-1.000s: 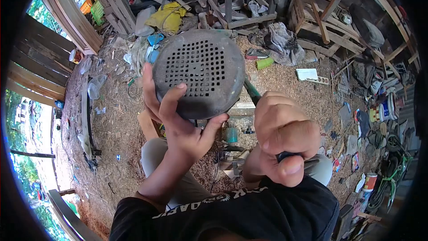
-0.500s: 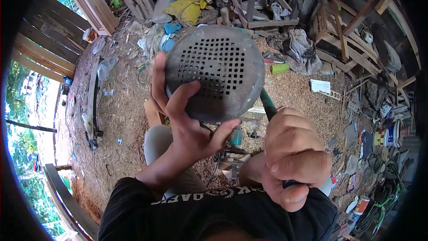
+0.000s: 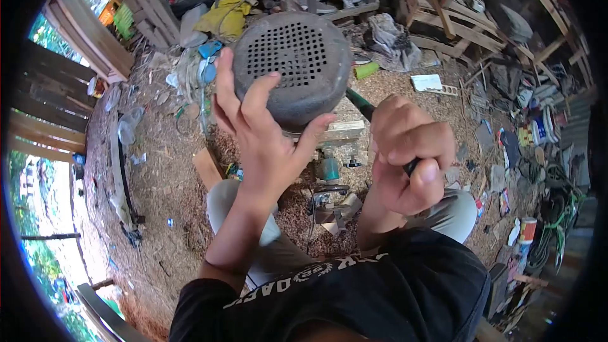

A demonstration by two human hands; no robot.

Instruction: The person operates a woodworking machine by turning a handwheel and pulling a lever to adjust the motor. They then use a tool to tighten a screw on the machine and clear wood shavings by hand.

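A round, dark metal cover with a grid of square holes point(image 3: 297, 50) is tilted up in front of me. My left hand point(image 3: 256, 126) grips it from the lower left, thumb along the bottom edge and fingers spread over the side and face. To the right, my right hand point(image 3: 415, 152) is closed around a dark green rod-like tool point(image 3: 360, 104). The tool's upper part meets the cover's lower right edge in this view, and a black end shows below my thumb. Its far tip is hidden by the cover.
Below, between my knees, are a metal and wood piece point(image 3: 335, 214) and a teal cup-like thing point(image 3: 330, 168). Wood shavings cover the ground. A wooden block point(image 3: 207, 168) stands by my left knee. Yellow cloth point(image 3: 223, 16), scrap wood and a wooden frame point(image 3: 456, 28) lie farther back.
The cover has tipped, so more of its lower side wall shows. Both hands keep their holds and have shifted slightly left and up in view as the camera turned.
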